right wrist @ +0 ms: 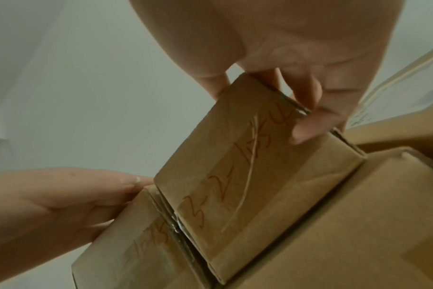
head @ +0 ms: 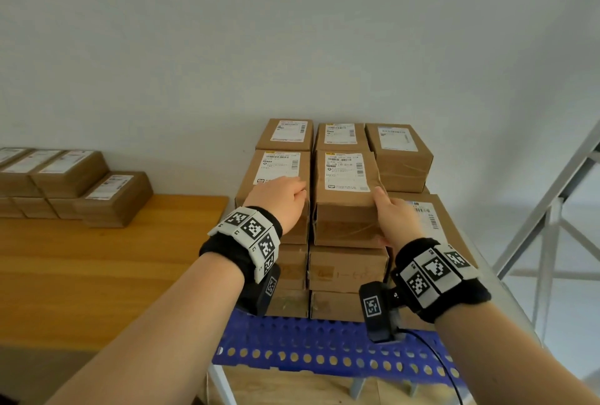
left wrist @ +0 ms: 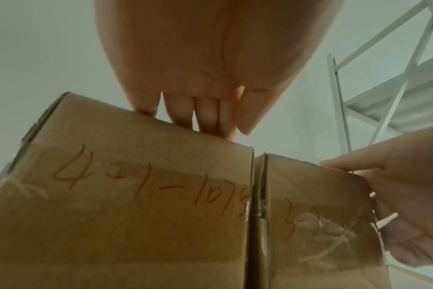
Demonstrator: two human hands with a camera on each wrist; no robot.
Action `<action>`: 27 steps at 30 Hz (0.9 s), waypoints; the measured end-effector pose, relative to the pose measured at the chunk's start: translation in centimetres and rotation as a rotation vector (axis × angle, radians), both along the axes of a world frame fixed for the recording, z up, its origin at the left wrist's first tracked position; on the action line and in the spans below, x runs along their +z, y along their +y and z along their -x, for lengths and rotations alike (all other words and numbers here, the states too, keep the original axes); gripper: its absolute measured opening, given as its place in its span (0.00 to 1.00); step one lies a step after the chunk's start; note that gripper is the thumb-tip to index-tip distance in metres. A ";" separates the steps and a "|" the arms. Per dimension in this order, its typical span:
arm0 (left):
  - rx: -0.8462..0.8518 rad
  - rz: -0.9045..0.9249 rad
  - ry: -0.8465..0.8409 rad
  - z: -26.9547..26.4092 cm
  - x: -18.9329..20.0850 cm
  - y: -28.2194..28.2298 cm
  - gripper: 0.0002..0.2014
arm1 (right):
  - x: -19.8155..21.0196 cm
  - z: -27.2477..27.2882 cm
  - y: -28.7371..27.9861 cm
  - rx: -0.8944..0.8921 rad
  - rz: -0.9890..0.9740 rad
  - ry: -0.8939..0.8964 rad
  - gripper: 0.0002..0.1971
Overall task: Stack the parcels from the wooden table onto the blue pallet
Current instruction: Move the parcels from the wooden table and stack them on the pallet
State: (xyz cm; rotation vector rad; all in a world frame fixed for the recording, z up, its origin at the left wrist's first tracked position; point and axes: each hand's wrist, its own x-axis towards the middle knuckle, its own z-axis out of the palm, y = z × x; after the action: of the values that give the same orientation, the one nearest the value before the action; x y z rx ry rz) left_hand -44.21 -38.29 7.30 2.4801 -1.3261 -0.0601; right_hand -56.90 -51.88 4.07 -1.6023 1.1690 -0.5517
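Both hands are on the top tier of the stack on the blue pallet (head: pixel 324 339): the left hand (head: pixel 281 199) lies over the near top edge of the left front parcel (head: pixel 279 167), fingers curled down over the edge beside its neighbour, and the right hand (head: pixel 394 214) grips the near right corner of the right front parcel (head: pixel 345 177), thumb on the top edge and fingers down its right side. In the right wrist view this parcel sits skewed against its neighbour; the left wrist view shows the two front faces nearly flush with a narrow seam between them. Judgement: the step in hand is seating and squaring a placed parcel, not fetching. The next move calls for pressing the right front parcel square against its neighbour, then releasing both hands and turning to the wooden table (head: pixel 97 258), where further parcels (head: pixel 113 196) remain stacked at the far left. A lower, larger box (head: pixel 431 219) lies close on the right of the stack, and a grey metal frame (head: pixel 552 209) stands beyond it, limiting elbow room on that side. A cable (head: pixel 435 356) trails across the pallet front.
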 end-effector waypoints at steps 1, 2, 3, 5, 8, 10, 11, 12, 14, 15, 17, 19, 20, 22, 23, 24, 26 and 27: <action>-0.003 0.013 0.005 -0.1 -0.1 0.0 0.19 | -0.1 0.0 0.0 0.005 0.061 0.048 0.28; -0.005 0.028 0.013 -0.2 -0.2 0.0 0.19 | -0.1 0.1 0.0 0.004 0.137 0.114 0.29; -0.004 0.045 0.019 -0.2 -0.3 0.0 0.19 | -0.1 0.1 0.1 -0.003 0.229 0.185 0.31; 0.010 0.075 -0.003 -0.3 -0.6 -0.1 0.18 | 0.2 0.1 0.6 -0.014 0.408 0.247 0.32; 0.078 0.026 -0.108 -0.3 -0.9 -0.2 0.17 | 0.4 -0.4 1.3 0.067 0.548 0.226 0.30; 0.126 -0.012 -0.121 -0.3 -1.1 -0.2 0.18 | 0.4 -0.7 1.5 0.124 0.542 0.228 0.29; 0.142 -0.015 -0.110 -0.3 -1.2 -0.2 0.19 | 0.3 -0.8 1.5 0.136 0.524 0.229 0.29; 0.152 -0.017 -0.094 -0.4 -1.3 -0.2 0.19 | 0.2 -0.9 1.5 0.140 0.501 0.229 0.30; 0.156 -0.022 -0.068 -0.4 -1.5 -0.1 0.20 | -0.2 -1.0 1.6 0.145 0.461 0.230 0.31; 0.154 -0.023 -0.064 -0.4 -1.6 -0.1 0.20 | -0.3 -1.1 1.6 0.148 0.451 0.229 0.31; 0.157 -0.018 -0.065 -0.4 -1.7 0.0 0.20 | -0.7 -1.2 1.7 0.146 0.453 0.219 0.32; 0.161 -0.019 -0.061 -0.4 -1.7 0.1 0.20 | -0.8 -1.2 1.8 0.143 0.455 0.209 0.33; 0.160 -0.023 -0.058 -0.4 -1.7 0.1 0.20 | -0.9 -1.3 1.8 0.143 0.448 0.204 0.33; 0.154 -0.030 -0.051 -0.5 -1.6 0.1 0.21 | -0.9 -1.4 1.7 0.142 0.430 0.198 0.34; 0.151 -0.034 -0.049 -0.5 -1.6 0.1 0.21 | -0.8 -1.4 1.7 0.141 0.420 0.197 0.34; 0.150 -0.035 -0.048 -0.5 -1.6 0.1 0.21 | -0.8 -1.5 1.7 0.140 0.411 0.197 0.34; 0.151 -0.033 -0.044 -0.5 -1.6 0.1 0.21 | -0.7 -1.4 1.6 0.143 0.401 0.202 0.33; 0.152 -0.033 -0.042 -0.5 -1.6 0.1 0.21 | -0.6 -1.4 1.6 0.146 0.399 0.205 0.33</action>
State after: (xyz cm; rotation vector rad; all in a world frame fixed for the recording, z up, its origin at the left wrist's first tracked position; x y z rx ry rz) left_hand -43.72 -38.15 5.67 2.6150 -1.1574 0.0053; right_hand -55.51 -50.29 3.45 -2.1093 1.1255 -0.5591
